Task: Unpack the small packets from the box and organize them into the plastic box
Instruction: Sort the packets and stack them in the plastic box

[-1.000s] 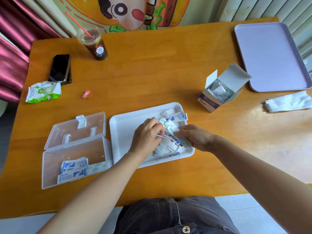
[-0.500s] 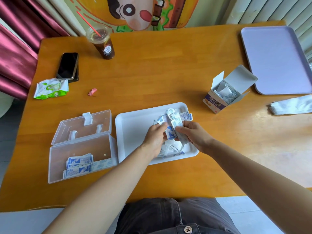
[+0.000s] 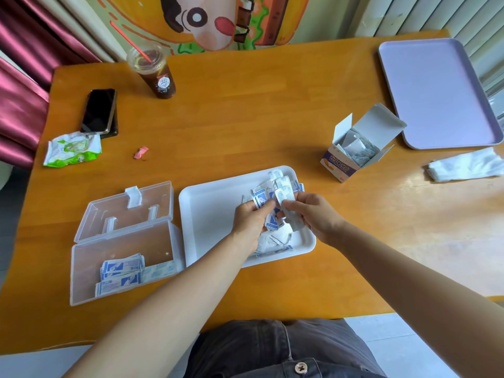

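Left hand (image 3: 251,219): fingers curled, pinching a fan of small packets (image 3: 281,192) above the white tray (image 3: 210,214), right half
Right hand (image 3: 313,216): thumb and fingers clamped on the same bunch, touching the left hand's fingertips
Loose packets (image 3: 272,241): one heap lying in the white tray beneath both hands; number too jumbled to count
Plastic box (image 3: 81,268): one, clear, lid swung open, just left of the white tray; blue-and-white packets (image 3: 121,274) lie flat at its near end, count unclear
Cardboard box (image 3: 341,165): one, flaps open, more packets inside, right of and beyond the white tray
Lilac tray (image 3: 436,91): one, far right of the white tray, past the cardboard box
White cloth (image 3: 466,166): one, folded, right of the white tray
Pink scrap (image 3: 141,152), green wrapper (image 3: 72,150), phones (image 3: 99,110) (apparently two, stacked), iced drink cup (image 3: 156,75) with red straw: all left of and beyond the white tray
Surface: orange wooden table (image 3: 245,105)
Room: cartoon mural (image 3: 207,20) behind, maroon curtain (image 3: 24,77) at left
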A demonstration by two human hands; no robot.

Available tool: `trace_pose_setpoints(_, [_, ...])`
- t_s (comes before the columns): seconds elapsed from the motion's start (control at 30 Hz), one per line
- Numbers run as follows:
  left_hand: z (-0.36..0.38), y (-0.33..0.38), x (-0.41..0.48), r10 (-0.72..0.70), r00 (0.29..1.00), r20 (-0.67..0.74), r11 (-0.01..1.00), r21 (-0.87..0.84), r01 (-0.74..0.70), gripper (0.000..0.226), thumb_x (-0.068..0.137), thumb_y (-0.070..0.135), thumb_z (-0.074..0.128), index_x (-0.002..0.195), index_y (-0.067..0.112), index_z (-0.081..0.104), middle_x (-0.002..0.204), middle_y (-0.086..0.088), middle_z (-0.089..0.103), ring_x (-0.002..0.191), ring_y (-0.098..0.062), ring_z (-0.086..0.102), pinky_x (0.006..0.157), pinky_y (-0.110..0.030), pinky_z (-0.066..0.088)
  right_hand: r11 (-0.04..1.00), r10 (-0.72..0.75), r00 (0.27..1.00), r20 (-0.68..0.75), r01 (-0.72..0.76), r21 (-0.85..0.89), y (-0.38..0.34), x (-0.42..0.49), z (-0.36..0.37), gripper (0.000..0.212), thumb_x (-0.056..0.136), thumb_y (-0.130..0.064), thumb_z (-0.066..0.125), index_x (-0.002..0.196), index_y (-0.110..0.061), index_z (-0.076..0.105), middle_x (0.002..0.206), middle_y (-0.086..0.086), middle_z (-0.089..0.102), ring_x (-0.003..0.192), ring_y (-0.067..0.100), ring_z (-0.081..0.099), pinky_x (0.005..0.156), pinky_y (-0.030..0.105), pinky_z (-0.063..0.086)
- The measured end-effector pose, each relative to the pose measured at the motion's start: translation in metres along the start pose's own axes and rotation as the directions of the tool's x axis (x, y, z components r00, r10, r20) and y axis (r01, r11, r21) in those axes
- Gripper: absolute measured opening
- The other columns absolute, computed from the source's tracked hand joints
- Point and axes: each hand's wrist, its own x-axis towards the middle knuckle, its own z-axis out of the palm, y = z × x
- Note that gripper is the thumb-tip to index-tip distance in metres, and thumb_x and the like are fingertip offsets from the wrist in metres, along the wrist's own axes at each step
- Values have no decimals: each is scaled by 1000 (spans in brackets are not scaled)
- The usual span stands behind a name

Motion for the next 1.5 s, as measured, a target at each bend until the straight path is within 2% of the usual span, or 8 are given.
trace_pose_setpoints(0.23, [18, 0, 6, -24, 970, 243, 981, 191, -24, 30, 96, 8, 42, 124, 13, 55, 99, -10, 67, 86, -21, 63, 82, -38, 52, 995, -38, 999, 29, 40, -90, -2, 0, -12, 14, 94, -12, 56, 100, -1, 61, 85, 19, 70, 74, 25, 67, 67, 33, 54])
trace_pose_setpoints(0.5, [28, 17, 40, 54, 997, 60, 854, 515, -77, 5, 95, 7, 34, 99, 5, 36, 73, -9, 50, 52, -19, 44, 45, -24, 42, 992, -29, 982, -186, 6, -124, -13, 2, -52, 13, 94, -14, 55, 101, -4, 58, 88, 6, 68, 68, 12, 63, 56, 24, 48])
trace_pose_setpoints(0.63, [32, 26, 58, 156, 972, 175, 444, 867, -228, 17, 89, 17, 45, 99, 5, 52, 102, -14, 60, 88, -35, 60, 71, -36, 49, 980, 33, 985, -169, -65, -189, -7, 1, -61, 14, 93, -14, 56, 99, -2, 58, 84, 7, 68, 70, 15, 63, 59, 27, 49])
trace_pose_setpoints(0.77, [38, 30, 65, 268, 909, 318, 138, 922, -363, 25, 86, 13, 51, 105, 14, 67, 111, -11, 55, 106, -30, 52, 83, -34, 42, 957, 26, 991, -134, -63, -283, -7, 2, -61, 12, 90, -15, 56, 94, -4, 60, 79, 6, 66, 67, 14, 61, 58, 30, 46])
trace_pose_setpoints(0.87, [28, 29, 67, 366, 864, 345, 7, 928, -374, 38, 84, 16, 58, 122, 24, 59, 116, -4, 57, 112, -27, 43, 92, -32, 37, 931, -11, 995, -101, -26, -363, -12, 2, -58, 11, 90, -14, 54, 79, -13, 57, 73, 1, 64, 60, 7, 59, 54, 25, 45])
trace_pose_setpoints(1.0, [2, 27, 49, 541, 739, 402, 93, 845, -527, 22, 83, 25, 63, 105, 22, 58, 105, 1, 52, 100, -21, 51, 76, -32, 40, 907, -41, 996, -78, 4, -421, -12, 4, -50, 15, 89, -15, 54, 74, -15, 55, 75, 6, 66, 69, 17, 62, 56, 30, 45])
trace_pose_setpoints(1.2, [-18, -9, 31, 187, 748, 637, -254, 767, -590, 42, 81, 40, 68, 117, 22, 55, 118, 1, 45, 114, -17, 45, 82, -30, 41, 901, -30, 996, -82, -9, -433, -2, 4, -35, 12, 88, -15, 53, 76, -14, 57, 77, 4, 68, 75, 18, 64, 66, 33, 50])
trace_pose_setpoints(1.5, [-25, -3, 32, 444, 843, 305, 296, 838, -459, 12, 89, 24, 65, 91, 16, 75, 87, 4, 71, 79, -14, 64, 70, -25, 48, 936, 1, 993, -116, -41, -349, 3, -1, -38, 17, 90, -13, 55, 94, 1, 63, 81, 7, 68, 75, 19, 64, 68, 33, 52])
